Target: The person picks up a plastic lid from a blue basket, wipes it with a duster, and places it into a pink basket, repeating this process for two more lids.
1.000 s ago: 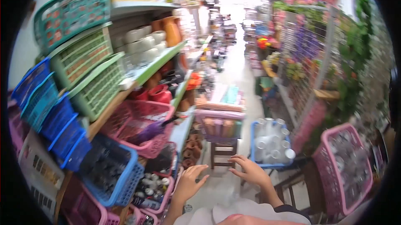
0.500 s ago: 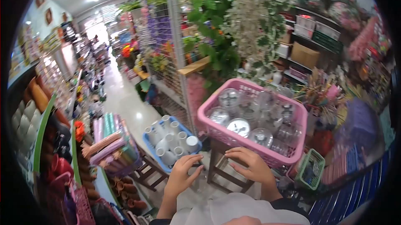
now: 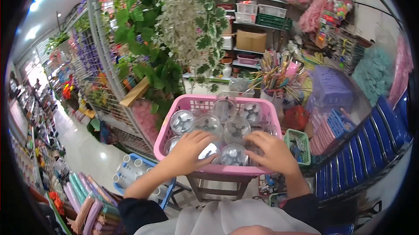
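Observation:
A pink plastic basket (image 3: 218, 174) stands on a dark wooden stool (image 3: 220, 187) in front of me, filled with clear, round, glass-like containers (image 3: 234, 155). Over its near left part reaches my left hand (image 3: 188, 151), open, thumb apart from the fingers, which overlap the containers. My right hand (image 3: 273, 151) is over the near right part, also open, its fingertips right beside a clear container (image 3: 237, 130) near the middle. Between the two hands, several containers show their round faces. Neither hand has closed around anything.
Left of the stool, a blue basket (image 3: 168, 193) holds white cylinders. Rolled coloured material (image 3: 85, 195) lies at lower left. Blue stacked items (image 3: 362, 156) and a green basket (image 3: 297, 147) stand right. Hanging greenery (image 3: 142, 47) and a wire rack (image 3: 102, 47) rise behind.
My view has turned right, bringing the pink basket to the middle. Both hands have moved from in front of the basket to over its containers.

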Demonstrator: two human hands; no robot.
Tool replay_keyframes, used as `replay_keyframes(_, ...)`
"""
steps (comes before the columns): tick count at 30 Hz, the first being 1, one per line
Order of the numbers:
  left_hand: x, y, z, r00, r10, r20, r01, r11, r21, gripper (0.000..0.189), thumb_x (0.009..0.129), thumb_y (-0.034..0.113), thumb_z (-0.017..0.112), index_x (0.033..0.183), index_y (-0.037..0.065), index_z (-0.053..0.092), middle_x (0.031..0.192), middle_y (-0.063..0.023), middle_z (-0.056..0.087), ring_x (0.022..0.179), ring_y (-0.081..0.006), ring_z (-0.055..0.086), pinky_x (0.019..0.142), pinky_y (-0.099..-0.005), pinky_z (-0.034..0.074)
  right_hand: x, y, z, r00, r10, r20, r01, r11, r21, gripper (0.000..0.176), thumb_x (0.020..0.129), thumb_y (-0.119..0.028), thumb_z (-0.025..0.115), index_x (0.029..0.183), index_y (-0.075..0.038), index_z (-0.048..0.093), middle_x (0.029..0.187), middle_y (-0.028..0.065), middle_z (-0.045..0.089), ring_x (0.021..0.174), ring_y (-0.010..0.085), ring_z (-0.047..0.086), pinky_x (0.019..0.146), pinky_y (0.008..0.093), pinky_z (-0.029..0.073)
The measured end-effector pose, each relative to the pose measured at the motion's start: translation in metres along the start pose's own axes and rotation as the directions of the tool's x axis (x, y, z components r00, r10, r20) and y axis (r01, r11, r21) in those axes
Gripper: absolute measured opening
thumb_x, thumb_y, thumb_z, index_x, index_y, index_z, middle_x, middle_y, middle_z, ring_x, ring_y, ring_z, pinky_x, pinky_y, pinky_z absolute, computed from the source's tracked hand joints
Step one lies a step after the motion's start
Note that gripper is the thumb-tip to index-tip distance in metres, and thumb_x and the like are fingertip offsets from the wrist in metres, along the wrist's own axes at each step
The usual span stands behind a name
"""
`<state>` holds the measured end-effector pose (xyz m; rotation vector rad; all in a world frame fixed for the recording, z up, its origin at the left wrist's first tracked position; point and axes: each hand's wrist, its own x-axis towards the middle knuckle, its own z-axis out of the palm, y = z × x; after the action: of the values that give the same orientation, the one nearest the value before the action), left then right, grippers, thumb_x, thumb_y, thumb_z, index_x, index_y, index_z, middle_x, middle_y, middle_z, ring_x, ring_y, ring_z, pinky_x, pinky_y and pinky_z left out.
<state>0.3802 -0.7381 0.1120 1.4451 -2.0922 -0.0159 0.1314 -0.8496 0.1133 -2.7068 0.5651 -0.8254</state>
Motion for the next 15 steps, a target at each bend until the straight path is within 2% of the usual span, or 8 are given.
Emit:
replay_keyframes(1,0.013,-0.006,-0.001,0.998,0.049,0.028,-0.051,0.996,0.069,0.044,0.08,0.022,0.068,0.118,0.005,0.055,0.113,-0.0134,0.058,0.111,-0.0307,0.052,0.091,-0.0416,0.041,0.006,0.006,-0.002,0.993,0.075,0.092,-0.072,0.997,-0.035,0.051,0.081,-0.032,0.067,0.123,-0.007,0.052,0.117,0.0145,0.057,0.104,0.0324,0.058,0.085,0.0379,0.048)
replay_keyframes(4,0.045,-0.037,0.012,0.982,0.097,0.16,-0.119,0.984,0.132,0.063,0.08,0.035,0.068,0.129,0.004,0.045,0.122,-0.0174,0.052,0.119,-0.0332,0.045,0.096,-0.045,0.037,0.021,0.026,0.008,0.969,0.192,0.156,-0.19,0.981,-0.026,0.063,0.081,-0.035,0.068,0.131,-0.005,0.043,0.123,0.0177,0.052,0.112,0.0343,0.054,0.092,0.0391,0.045)
replay_keyframes(5,0.054,-0.045,0.02,0.98,0.099,0.172,-0.127,0.979,0.162,0.069,0.078,0.04,0.069,0.13,0.003,0.042,0.123,-0.019,0.051,0.12,-0.0342,0.044,0.096,-0.0456,0.037,0.025,0.038,0.016,0.963,0.178,0.202,-0.176,0.984,-0.03,0.073,0.081,-0.035,0.067,0.134,0.002,0.033,0.128,0.0227,0.047,0.115,0.038,0.05,0.093,0.0409,0.044)
replay_keyframes(7,0.07,-0.056,0.032,0.965,0.055,0.257,-0.105,0.977,0.186,0.087,0.072,0.051,0.071,0.134,0.0,0.037,0.127,-0.0236,0.047,0.125,-0.0364,0.04,0.099,-0.0475,0.034,0.028,0.047,0.033,0.962,0.214,0.17,-0.207,0.977,-0.058,0.075,0.081,-0.035,0.068,0.133,0.005,0.032,0.128,0.0253,0.046,0.116,0.0389,0.05,0.094,0.0411,0.044)
replay_keyframes(9,0.081,-0.064,0.044,0.965,0.064,0.253,-0.121,0.969,0.215,0.091,0.07,0.052,0.073,0.134,0.0,0.037,0.127,-0.0239,0.047,0.125,-0.0361,0.04,0.1,-0.0477,0.034,0.032,0.045,0.041,0.952,0.26,0.165,-0.244,0.963,-0.11,0.082,0.079,-0.037,0.07,0.129,0.014,0.029,0.124,0.0319,0.046,0.115,0.0414,0.05,0.094,0.0421,0.044)
replay_keyframes(12,0.09,-0.077,0.063,0.969,0.081,0.234,-0.14,0.958,0.25,0.099,0.063,0.054,0.077,0.134,-0.001,0.037,0.126,-0.0222,0.049,0.123,-0.034,0.042,0.098,-0.0491,0.033,0.04,0.033,0.041,0.918,0.358,0.17,-0.344,0.933,-0.104,0.087,0.077,-0.038,0.072,0.13,0.014,0.027,0.12,0.0321,0.048,0.113,0.0427,0.051,0.092,0.0425,0.046)
replay_keyframes(13,0.093,-0.08,0.067,0.959,0.042,0.281,-0.117,0.96,0.255,0.098,0.062,0.054,0.077,0.134,0.0,0.038,0.125,-0.0208,0.05,0.122,-0.0332,0.043,0.097,-0.0488,0.034,0.04,0.034,0.044,0.916,0.349,0.2,-0.325,0.935,-0.14,0.092,0.077,-0.042,0.071,0.137,0.01,0.023,0.129,0.0297,0.045,0.123,0.0398,0.043,0.099,0.0416,0.041)
replay_keyframes(15,0.095,-0.082,0.071,0.946,0.001,0.325,-0.092,0.96,0.266,0.098,0.061,0.055,0.078,0.133,0.001,0.039,0.124,-0.0194,0.052,0.121,-0.0324,0.045,0.095,-0.0484,0.034,0.041,0.035,0.049,0.92,0.335,0.203,-0.303,0.937,-0.176,0.091,0.077,-0.04,0.071,0.137,0.009,0.024,0.128,0.0294,0.046,0.121,0.0411,0.044,0.098,0.0428,0.041)
